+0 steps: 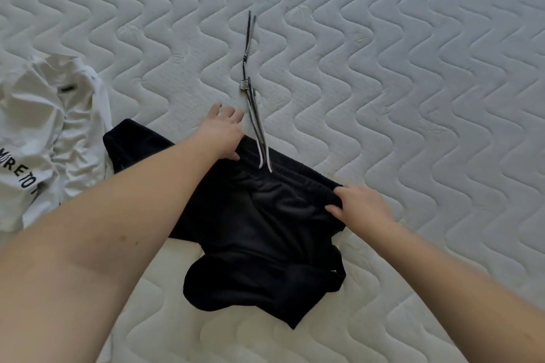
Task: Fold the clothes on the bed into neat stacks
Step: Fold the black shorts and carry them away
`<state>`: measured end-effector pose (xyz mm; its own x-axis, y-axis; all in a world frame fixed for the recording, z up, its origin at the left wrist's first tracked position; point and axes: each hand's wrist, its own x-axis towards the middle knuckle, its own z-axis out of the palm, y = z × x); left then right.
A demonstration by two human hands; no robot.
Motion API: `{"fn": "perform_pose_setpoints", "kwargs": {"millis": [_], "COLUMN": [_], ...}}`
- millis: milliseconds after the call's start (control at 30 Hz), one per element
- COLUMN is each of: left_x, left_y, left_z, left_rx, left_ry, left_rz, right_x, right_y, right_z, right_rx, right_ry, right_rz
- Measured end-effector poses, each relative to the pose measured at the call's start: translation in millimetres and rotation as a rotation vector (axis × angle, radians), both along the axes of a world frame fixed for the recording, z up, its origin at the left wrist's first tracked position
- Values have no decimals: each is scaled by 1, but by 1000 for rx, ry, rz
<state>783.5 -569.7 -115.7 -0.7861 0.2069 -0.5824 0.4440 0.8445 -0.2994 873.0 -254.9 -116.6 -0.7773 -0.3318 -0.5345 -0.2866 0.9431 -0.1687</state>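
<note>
Mostly bare mattress [413, 68] — black shorts [259, 244] nearside

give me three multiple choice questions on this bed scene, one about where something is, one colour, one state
1. Where does the white t-shirt lie relative to the black shorts?
A. to their left
B. on top of them
C. to their right

2. What colour are the shorts?
A. red
B. black
C. yellow

3. What is the right hand doing?
A. hanging idle
B. holding the shorts' waistband
C. pulling the drawstring

Key: 1 A, the shirt sits crumpled at the left edge; 2 B, the fabric is plainly black; 3 B, its grip pinches the waistband edge, as the left hand holds the other end.
</note>
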Motion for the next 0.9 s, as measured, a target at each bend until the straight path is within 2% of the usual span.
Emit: {"fn": "perform_pose_setpoints", "kwargs": {"millis": [133,300,400,500,667,767,900], "left_x": [27,60,61,54,49,54,68], "left_y": [0,48,84,110,118,115,105], "left_z": [1,-3,-7,-16,-26,-15,29], "left_rx": [96,419,414,355,419,665,1269], "left_ry": [-134,50,61,56,59,139,168], "left_rz": [28,339,551,776,961,1065,1233], "right_x": [6,24,34,41,44,43,40], "right_y": [23,29,28,26,22,21,18], "right_z": [-1,-4,-5,-7,-9,-11,-13], "right_rx": [78,18,-63,-31,5,8,24], "right_ry": [-95,36,68,103,98,73,44], "right_rz": [-58,-37,-60,-57,-77,-110,-160]}}
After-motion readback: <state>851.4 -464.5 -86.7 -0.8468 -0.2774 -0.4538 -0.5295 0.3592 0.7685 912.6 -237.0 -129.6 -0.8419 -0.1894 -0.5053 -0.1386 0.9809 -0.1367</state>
